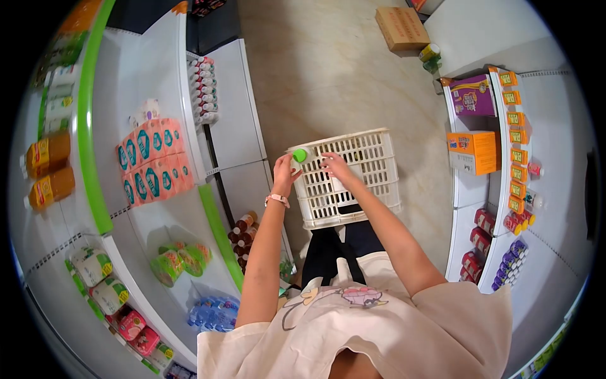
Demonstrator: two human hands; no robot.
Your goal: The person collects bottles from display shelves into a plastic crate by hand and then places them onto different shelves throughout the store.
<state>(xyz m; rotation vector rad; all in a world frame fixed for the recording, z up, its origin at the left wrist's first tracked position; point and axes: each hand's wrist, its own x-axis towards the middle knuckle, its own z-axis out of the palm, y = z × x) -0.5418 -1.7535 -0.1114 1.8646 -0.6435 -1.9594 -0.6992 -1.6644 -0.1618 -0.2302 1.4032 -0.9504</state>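
A white plastic basket (pixel 394 180) with slotted holes stands upside down or on its side, I cannot tell which, just in front of the person, in the aisle between two rows of shelves. At its far left corner is a container with a green cap (pixel 300 155); the left hand (pixel 286 174) is closed on it, its fingers around the side below the cap. The right hand (pixel 336 168) is over the far part of the basket, to the right of the container, its grip open with the fingers loosely bent and apart; whether they touch the basket is unclear. On the left shelves, pink-and-teal packs (pixel 154 161) are stacked, with small bottles (pixel 204 90) farther off and green packs (pixel 182 261) nearer. On the right shelves are an orange-and-white box (pixel 475 153), a purple box (pixel 472 96) beyond it and a row of orange-labelled items (pixel 518 156). A cardboard box (pixel 402 29) rests on the far floor (pixel 315 69).
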